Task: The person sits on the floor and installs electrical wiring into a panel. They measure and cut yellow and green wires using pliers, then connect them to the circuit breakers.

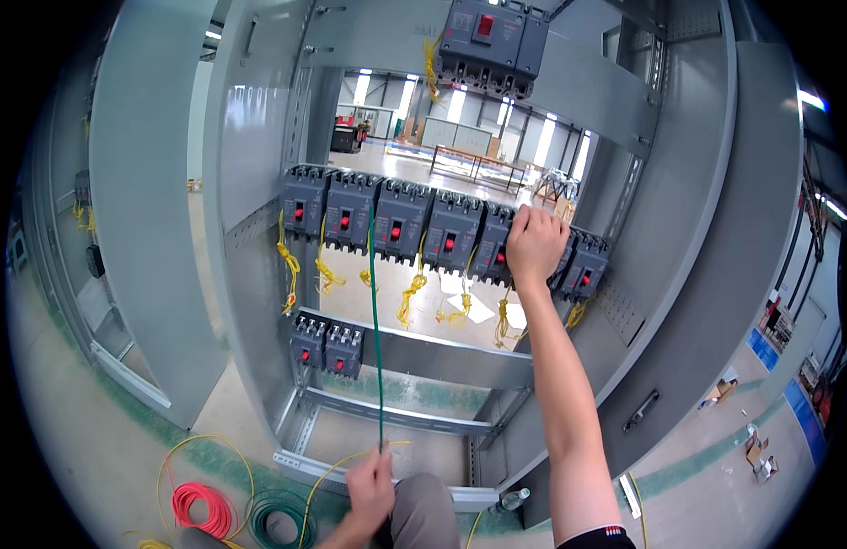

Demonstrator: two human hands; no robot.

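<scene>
Low in front of me, my left hand (371, 483) is closed round a green wire (378, 339). The wire runs up, nearly straight, to the gap between two circuit breakers (350, 206) in the middle row. A yellow wire (337, 465) passes close by this hand. Farther up, my right hand (538, 242) is closed against the right part of the same row and covers most of one breaker. Its fingertips are hidden, so what they hold cannot be made out. Bundled yellow leads (412, 297) hang below the breakers.
The grey metal cabinet (250, 156) surrounds the row. A larger breaker (487, 41) is mounted above, and two small breakers (325, 346) sit lower left. Coils of red wire (204, 511) and green wire (279, 522) lie on the floor. A bottle (513, 500) is by the cabinet base.
</scene>
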